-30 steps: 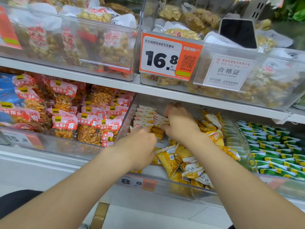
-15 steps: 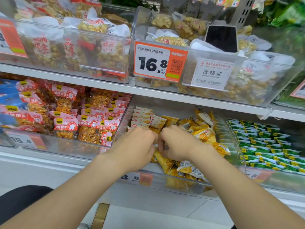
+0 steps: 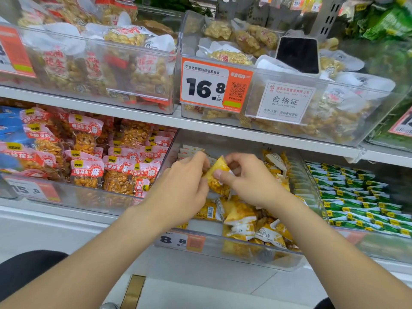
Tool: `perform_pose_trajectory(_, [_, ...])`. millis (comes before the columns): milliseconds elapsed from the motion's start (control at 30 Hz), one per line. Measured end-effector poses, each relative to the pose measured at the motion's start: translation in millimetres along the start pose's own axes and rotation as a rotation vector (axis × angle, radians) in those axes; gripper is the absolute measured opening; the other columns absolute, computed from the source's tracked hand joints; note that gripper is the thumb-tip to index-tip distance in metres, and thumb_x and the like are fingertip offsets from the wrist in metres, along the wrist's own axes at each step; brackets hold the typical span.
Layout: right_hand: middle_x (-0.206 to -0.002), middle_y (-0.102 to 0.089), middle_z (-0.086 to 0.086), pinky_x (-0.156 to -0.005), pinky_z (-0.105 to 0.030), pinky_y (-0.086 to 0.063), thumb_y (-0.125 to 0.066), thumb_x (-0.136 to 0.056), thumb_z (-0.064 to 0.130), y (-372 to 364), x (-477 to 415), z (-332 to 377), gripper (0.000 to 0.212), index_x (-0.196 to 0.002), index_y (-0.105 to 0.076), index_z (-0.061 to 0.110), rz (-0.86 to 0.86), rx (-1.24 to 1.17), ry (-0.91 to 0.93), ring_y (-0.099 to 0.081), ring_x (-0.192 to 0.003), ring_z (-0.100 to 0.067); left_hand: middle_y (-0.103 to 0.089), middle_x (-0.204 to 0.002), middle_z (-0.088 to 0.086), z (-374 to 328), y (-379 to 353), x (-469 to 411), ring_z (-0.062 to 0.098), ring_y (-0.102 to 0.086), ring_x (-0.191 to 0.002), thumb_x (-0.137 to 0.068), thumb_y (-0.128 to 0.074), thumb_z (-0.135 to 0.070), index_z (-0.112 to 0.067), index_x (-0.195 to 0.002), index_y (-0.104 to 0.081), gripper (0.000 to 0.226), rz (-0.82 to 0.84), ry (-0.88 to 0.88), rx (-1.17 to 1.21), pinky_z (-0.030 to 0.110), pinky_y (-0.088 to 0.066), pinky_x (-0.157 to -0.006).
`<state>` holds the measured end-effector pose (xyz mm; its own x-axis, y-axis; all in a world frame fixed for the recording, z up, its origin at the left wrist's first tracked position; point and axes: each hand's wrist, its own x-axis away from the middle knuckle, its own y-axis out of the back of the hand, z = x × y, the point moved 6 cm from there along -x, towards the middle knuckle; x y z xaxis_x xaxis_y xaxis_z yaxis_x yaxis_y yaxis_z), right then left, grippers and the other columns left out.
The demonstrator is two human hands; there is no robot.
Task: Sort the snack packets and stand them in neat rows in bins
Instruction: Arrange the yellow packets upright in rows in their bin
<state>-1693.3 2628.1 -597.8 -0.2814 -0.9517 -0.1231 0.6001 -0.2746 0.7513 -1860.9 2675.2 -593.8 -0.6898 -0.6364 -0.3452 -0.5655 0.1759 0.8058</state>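
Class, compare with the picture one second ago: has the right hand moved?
Yes. The right hand has drawn back from the rear of the bin toward the 8.8 price tag, now pinching a yellow packet.

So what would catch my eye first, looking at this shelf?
The big orange 16.8 price tag on the upper bin, centre. Below it, the left hand and right hand pinch one yellow packet over a jumbled bin, beside tidy green packets on the right.

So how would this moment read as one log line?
left grip holds yellow packet | right grip pinches same packet | held above clear bin | loose packets heaped in its front | row standing at back
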Motion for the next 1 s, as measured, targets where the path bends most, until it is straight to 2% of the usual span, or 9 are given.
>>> perform_pose_trajectory(200, [-0.100, -0.079, -0.008, -0.075, -0.045, -0.063, -0.070, -0.101, 0.031, 6.4, 13.7, -7.6, 0.036, -0.129, -0.063, 0.009, -0.033, -0.572, -0.303, -0.072, -0.072, -0.019, -0.047, -0.128, -0.018, -11.8, 8.3, 3.4, 0.008, -0.054, -0.118, -0.088, -0.074, -0.041, -0.034, -0.133, -0.047, 0.053, 0.040, -0.113, 0.028, 0.040, -0.052, -0.096])
perform_pose_trajectory(333, [-0.088, -0.072, -0.013, -0.054, -0.029, -0.049, -0.067, -0.103, 0.018, -1.3, 20.5, 1.4, 0.025, -0.119, -0.068, 0.000, 0.071, -0.928, -0.425, -0.063, -0.063, -0.020, -0.053, -0.122, -0.019, -16.7, 18.3, 2.1, 0.004, -0.057, -0.110, -0.091, -0.078, -0.028, -0.033, -0.128, -0.057, 0.043, -0.058, -0.175, 0.127, 0.036, -0.052, -0.092])
perform_pose_trajectory(433, [-0.088, -0.072, -0.010, -0.058, -0.030, -0.046, -0.060, -0.106, 0.029, -4.0, 25.2, 1.3, 0.028, -0.118, -0.072, 0.006, 0.144, -0.816, -0.452, -0.061, -0.064, -0.018, -0.066, -0.108, -0.017, -15.0, 20.9, -0.1, 0.005, -0.062, -0.103, -0.093, -0.076, -0.033, -0.031, -0.116, -0.066, 0.026, -0.078, -0.145, 0.207, 0.032, -0.052, -0.088])
perform_pose_trajectory(533, [-0.107, -0.077, 0.011, -0.090, -0.036, -0.057, -0.053, -0.106, 0.042, 12.8, 23.7, 4.6, 0.029, -0.109, -0.079, 0.027, 0.001, -0.411, -0.294, -0.073, -0.098, -0.011, -0.071, -0.087, -0.017, -4.8, 20.8, -2.5, 0.003, -0.067, -0.083, -0.096, -0.072, -0.039, -0.035, -0.100, -0.069, 0.006, -0.061, 0.010, 0.251, 0.025, -0.052, -0.072])
perform_pose_trajectory(600, [-0.111, -0.078, 0.012, -0.101, -0.035, -0.052, -0.054, -0.106, 0.034, 15.5, 24.3, 18.3, 0.025, -0.115, -0.078, 0.031, 0.065, -0.460, -0.132, -0.071, -0.109, -0.007, -0.073, -0.078, -0.013, 2.3, 19.3, -3.3, 0.003, -0.069, -0.072, -0.098, -0.070, -0.042, -0.033, -0.095, -0.072, 0.010, -0.034, 0.098, 0.268, 0.031, -0.055, -0.067])
perform_pose_trajectory(733, [-0.105, -0.081, 0.004, -0.096, -0.034, -0.059, -0.073, -0.098, 0.030, 12.5, 28.7, 27.6, 0.024, -0.122, -0.074, 0.028, 0.105, -0.406, 0.021, -0.075, -0.102, -0.012, -0.075, -0.084, -0.005, 10.6, 14.1, -3.0, 0.013, -0.076, -0.072, -0.096, -0.075, -0.041, -0.029, -0.095, -0.076, 0.012, 0.020, 0.223, 0.489, 0.048, -0.064, -0.075])
perform_pose_trajectory(800, [-0.099, -0.081, -0.001, -0.092, -0.037, -0.060, -0.075, -0.097, 0.026, 11.2, 27.5, 22.1, 0.020, -0.117, -0.076, 0.023, 0.045, -0.490, -0.043, -0.077, -0.095, -0.016, -0.073, -0.098, -0.002, 10.0, 10.0, -1.7, 0.018, -0.078, -0.078, -0.095, -0.078, -0.032, -0.028, -0.102, -0.076, 0.009, 0.046, 0.306, 0.645, 0.048, -0.065, -0.080])
perform_pose_trajectory(900, [-0.097, -0.080, -0.013, -0.077, -0.040, -0.058, -0.074, -0.098, 0.019, 6.0, 26.0, 16.6, 0.019, -0.115, -0.073, 0.011, 0.045, -0.696, -0.160, -0.075, -0.083, -0.024, -0.073, -0.108, -0.006, 7.4, 6.9, -0.5, 0.018, -0.078, -0.089, -0.087, -0.085, -0.031, -0.035, -0.112, -0.073, 0.028, 0.063, 0.323, 0.712, 0.048, -0.064, -0.086])
perform_pose_trajectory(1000, [-0.098, -0.079, -0.016, -0.086, -0.051, -0.060, -0.074, -0.098, 0.020, 4.5, 25.0, 19.0, 0.020, -0.112, -0.071, 0.006, 0.056, -0.711, -0.161, -0.075, -0.093, -0.037, -0.075, -0.109, -0.008, 6.7, 6.2, 0.1, 0.016, -0.077, -0.093, -0.087, -0.086, -0.028, -0.036, -0.115, -0.072, 0.033, 0.068, 0.295, 0.719, 0.048, -0.063, -0.088])
